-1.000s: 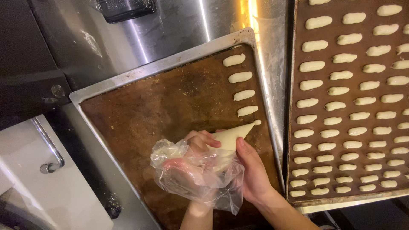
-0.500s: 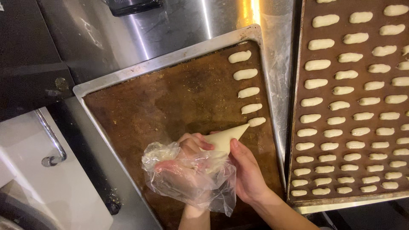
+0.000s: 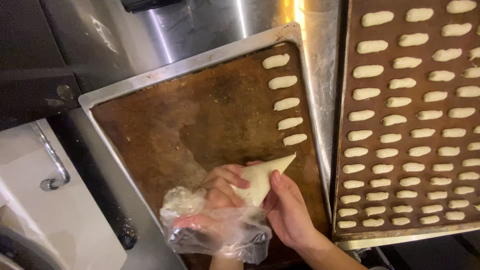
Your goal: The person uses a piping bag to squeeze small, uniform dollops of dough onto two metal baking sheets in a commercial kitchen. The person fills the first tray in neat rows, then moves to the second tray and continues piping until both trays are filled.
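My left hand (image 3: 220,192) grips the upper part of a clear plastic piping bag (image 3: 260,180) filled with pale batter. My right hand (image 3: 287,210) cups the bag's cone from below and the right. The bag's tip points up and right, just below the lowest piped strip. The brown baking tray (image 3: 190,125) under my hands carries one column of several pale batter strips (image 3: 285,104) along its right side. The bag's crumpled loose end (image 3: 215,232) hangs toward me.
A second brown tray (image 3: 350,200) on the right is covered with several rows of piped strips. Both trays rest on a steel counter (image 3: 200,25). At the lower left are a white surface (image 3: 60,220) and a metal handle (image 3: 50,160).
The bag's tip has dropped down from the fifth strip, which now lies finished on the tray. My hands have shifted slightly toward me.
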